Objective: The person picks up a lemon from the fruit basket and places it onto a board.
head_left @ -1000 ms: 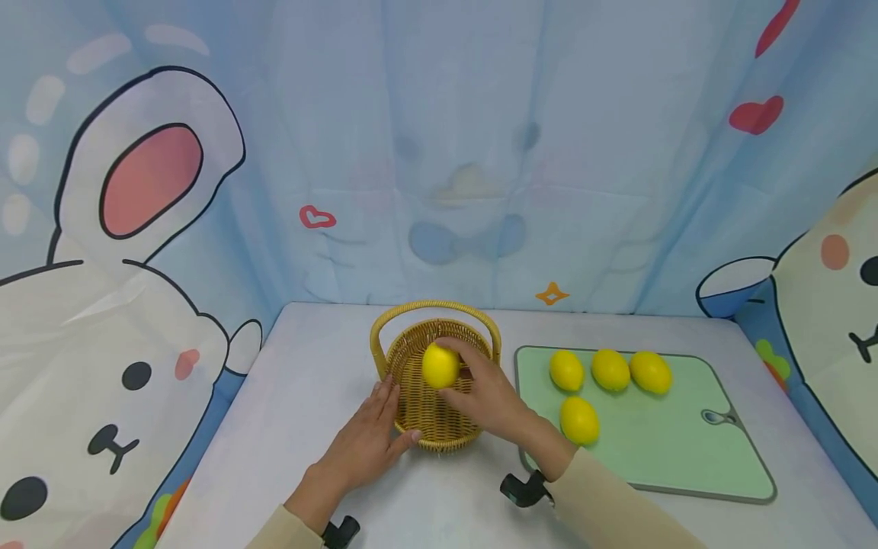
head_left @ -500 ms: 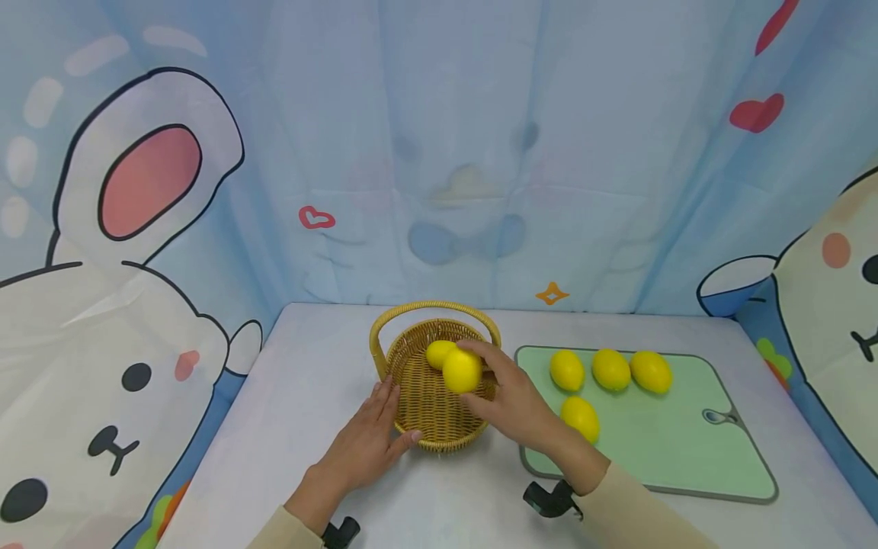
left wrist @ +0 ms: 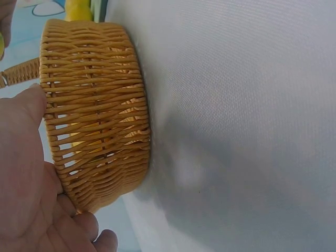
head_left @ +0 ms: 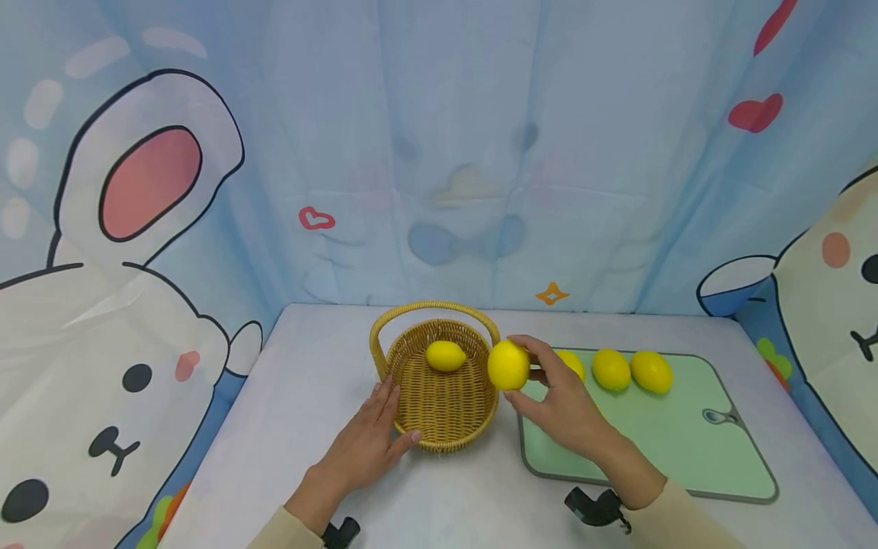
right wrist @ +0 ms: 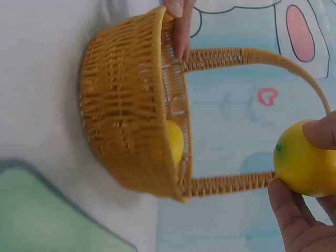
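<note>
My right hand (head_left: 565, 400) pinches a lemon (head_left: 509, 365) between thumb and fingertips, just right of the wicker basket (head_left: 439, 444) and above the table. In the right wrist view the held lemon (right wrist: 302, 160) shows a green stem spot. My left hand (head_left: 363, 438) rests on the basket's left rim with fairly straight fingers. One lemon (head_left: 446, 356) lies inside the basket near its back. Several lemons are on the green cutting board (head_left: 686, 442), among them a lemon (head_left: 610, 370) and a lemon (head_left: 652, 372) at its back. Another lemon (head_left: 572, 363) is partly behind my right hand.
The basket's tall arched handle (head_left: 435, 305) stands upright over its back half. A white cloth covers the table (head_left: 274, 442). Behind it hangs a blue printed curtain (head_left: 466, 114).
My right hand has carried its lemon right, from over the basket to outside its right rim. The lemon in the basket has come into view. My left hand has stayed in place.
</note>
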The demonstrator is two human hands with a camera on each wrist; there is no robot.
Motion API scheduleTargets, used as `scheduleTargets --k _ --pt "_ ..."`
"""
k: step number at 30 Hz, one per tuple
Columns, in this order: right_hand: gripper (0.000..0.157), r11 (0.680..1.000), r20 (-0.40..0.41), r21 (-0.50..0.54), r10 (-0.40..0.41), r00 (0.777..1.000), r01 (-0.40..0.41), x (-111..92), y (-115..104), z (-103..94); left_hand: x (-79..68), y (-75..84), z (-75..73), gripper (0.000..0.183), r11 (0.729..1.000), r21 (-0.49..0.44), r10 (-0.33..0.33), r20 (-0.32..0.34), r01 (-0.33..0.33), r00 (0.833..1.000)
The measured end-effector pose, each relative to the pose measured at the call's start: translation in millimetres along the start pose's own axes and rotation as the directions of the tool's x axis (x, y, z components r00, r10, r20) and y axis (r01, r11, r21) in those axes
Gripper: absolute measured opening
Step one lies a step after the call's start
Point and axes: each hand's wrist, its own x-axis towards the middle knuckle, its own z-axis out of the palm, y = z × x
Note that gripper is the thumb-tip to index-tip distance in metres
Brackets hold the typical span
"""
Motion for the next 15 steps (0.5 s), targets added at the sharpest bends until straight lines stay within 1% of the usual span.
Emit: scheduleTargets --k 5,9,13,15 --pt "0.078 0.999 -0.034 -0.008 0.039 0.999 -0.04 -13 15 -17.8 -0.4 1.1 -0.8 0.093 1.0 -0.003 0.002 0.004 -0.002 1.0" --pt "0.079 0.997 -0.06 -0.044 0.063 0.996 -0.066 -24 28 -33.2 -0.2 1.1 -1.1 0.093 1.0 0.004 -0.001 0.009 0.001 1.0" --pt "0.079 0.992 -0.081 -0.068 0.102 0.991 -0.107 -34 39 -48.4 0.4 0.9 -1.1 0.094 1.0 0.007 -0.003 0.011 0.003 1.0" --pt "0.079 0.99 -0.093 -0.063 0.119 0.989 -0.125 -39 44 -56.0 0.6 0.9 -1.2 0.094 1.0 0.008 -0.003 0.011 0.003 1.0"
